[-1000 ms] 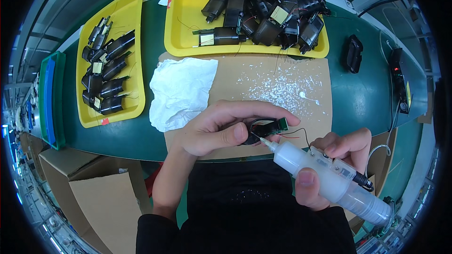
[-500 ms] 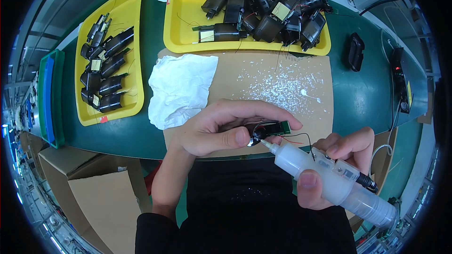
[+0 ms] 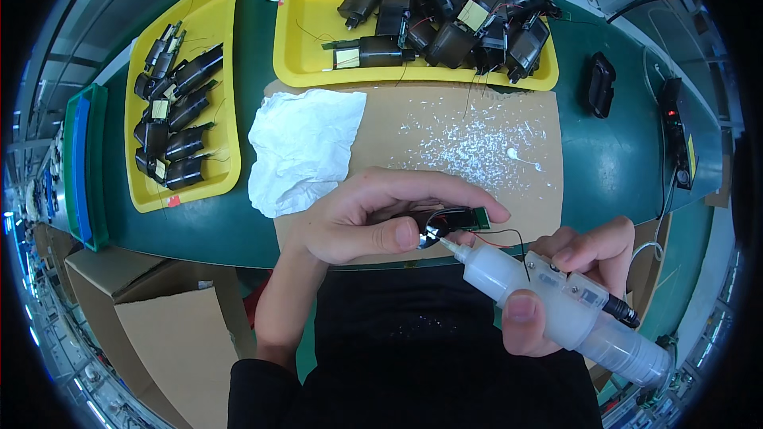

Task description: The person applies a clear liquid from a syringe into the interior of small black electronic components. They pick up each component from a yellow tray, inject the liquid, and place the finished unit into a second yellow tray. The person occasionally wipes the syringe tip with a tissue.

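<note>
- A small black part with a green circuit board (image 3: 453, 221) is mostly hidden inside the closed left hand (image 3: 373, 218), held above the near edge of the surface (image 3: 612, 167).
- A clear glue bottle (image 3: 556, 302) is gripped by the right hand (image 3: 568, 278); its long axis runs lower right to upper left, the nozzle tip touching the part.

An assembly-line workbench: yellow trays (image 3: 208, 24) of black wired parts (image 3: 171, 115) on green belt (image 3: 612, 163).

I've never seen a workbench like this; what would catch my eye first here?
Nearest the camera, the left hand pinches a small black part with a green circuit board, while the right hand points a translucent squeeze bottle's nozzle at it. Behind them lies a brown mat speckled with white drips, with a crumpled white tissue at its left. Two yellow trays of black parts sit farther back.
</note>
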Action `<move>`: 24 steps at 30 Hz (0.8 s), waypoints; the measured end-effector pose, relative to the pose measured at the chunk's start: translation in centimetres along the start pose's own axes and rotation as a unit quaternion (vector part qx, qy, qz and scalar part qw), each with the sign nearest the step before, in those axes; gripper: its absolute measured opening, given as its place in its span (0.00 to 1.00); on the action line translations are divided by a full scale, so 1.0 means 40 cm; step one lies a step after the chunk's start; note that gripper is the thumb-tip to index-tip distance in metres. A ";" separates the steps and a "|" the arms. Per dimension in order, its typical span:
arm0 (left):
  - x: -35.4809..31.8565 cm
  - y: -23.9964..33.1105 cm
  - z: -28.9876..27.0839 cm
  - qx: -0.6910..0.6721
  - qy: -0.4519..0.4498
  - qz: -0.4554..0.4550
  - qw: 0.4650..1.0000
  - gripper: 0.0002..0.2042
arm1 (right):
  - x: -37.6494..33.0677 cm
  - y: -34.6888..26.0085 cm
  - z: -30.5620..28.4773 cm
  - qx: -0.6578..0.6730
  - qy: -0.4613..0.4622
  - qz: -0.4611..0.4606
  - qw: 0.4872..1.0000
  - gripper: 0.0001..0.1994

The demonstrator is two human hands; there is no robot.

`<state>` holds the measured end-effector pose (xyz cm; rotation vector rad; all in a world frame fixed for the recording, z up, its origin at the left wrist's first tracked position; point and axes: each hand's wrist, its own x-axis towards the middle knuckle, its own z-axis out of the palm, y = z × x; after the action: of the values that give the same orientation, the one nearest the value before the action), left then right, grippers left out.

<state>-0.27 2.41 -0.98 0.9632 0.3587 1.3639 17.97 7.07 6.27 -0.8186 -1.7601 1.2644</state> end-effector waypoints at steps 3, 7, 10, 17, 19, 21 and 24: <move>-0.002 -0.001 -0.004 0.004 -0.012 0.002 1.000 0.26 | 0.003 0.000 -0.011 -0.011 -0.031 -0.014 0.999 0.25; 0.002 0.002 -0.004 0.002 -0.016 -0.002 1.000 0.26 | 0.007 -0.010 -0.026 -0.046 -0.064 -0.016 0.997 0.24; -0.001 0.001 -0.003 -0.005 -0.017 -0.003 1.000 0.26 | 0.007 -0.007 -0.024 -0.048 -0.064 -0.022 0.997 0.24; -0.001 0.000 -0.003 -0.008 -0.024 -0.010 1.000 0.26 | 0.001 -0.006 -0.014 -0.030 -0.037 -0.014 0.999 0.24; -0.002 0.000 -0.002 -0.010 -0.024 -0.013 1.000 0.26 | 0.002 -0.004 -0.016 -0.034 -0.035 -0.019 0.999 0.24; -0.001 0.004 -0.003 -0.006 -0.026 -0.016 1.000 0.26 | 0.003 -0.005 -0.017 -0.038 -0.040 -0.019 0.998 0.24; -0.001 0.003 -0.003 -0.014 -0.025 -0.020 0.999 0.26 | 0.005 -0.010 -0.021 -0.037 -0.053 -0.007 0.998 0.24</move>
<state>-0.44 2.39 -0.97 0.9611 0.3185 1.3033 18.60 7.48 6.86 -0.7915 -1.9029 1.2601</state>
